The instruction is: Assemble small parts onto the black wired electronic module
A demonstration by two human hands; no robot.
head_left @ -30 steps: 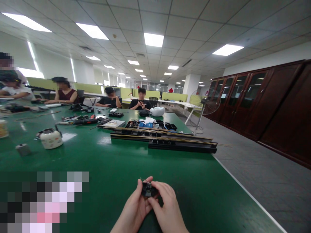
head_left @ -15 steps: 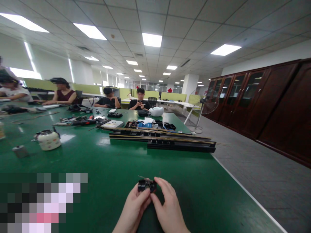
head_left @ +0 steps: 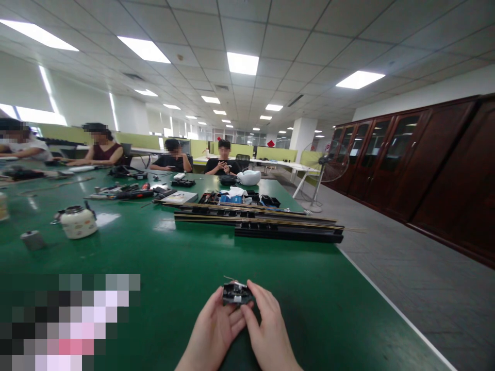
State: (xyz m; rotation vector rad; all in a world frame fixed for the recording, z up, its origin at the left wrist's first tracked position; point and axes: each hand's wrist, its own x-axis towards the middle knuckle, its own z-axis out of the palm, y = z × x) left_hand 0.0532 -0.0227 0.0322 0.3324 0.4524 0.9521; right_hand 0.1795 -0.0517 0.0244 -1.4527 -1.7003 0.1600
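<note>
A small black part (head_left: pixel 236 292) with silvery pieces and a thin wire at its top is held above the green table (head_left: pixel 162 278), near the bottom centre. My right hand (head_left: pixel 266 319) grips its right end between thumb and fingers. Under and beside its left end lies my left hand (head_left: pixel 216 322), palm turned up, with the thumb at the part's left edge and the fingers curled beneath it.
Long black rails (head_left: pixel 290 235) with thin rods lie across the table ahead. A white pot (head_left: pixel 78 223) and a grey cylinder (head_left: pixel 33 240) stand at the left. Tools (head_left: pixel 131 194) are spread farther back. Several people sit beyond. The table's edge runs down the right.
The black part has turned and now shows its silvery pieces. My left thumb has moved off its front to the left edge, and the left palm has opened upward.
</note>
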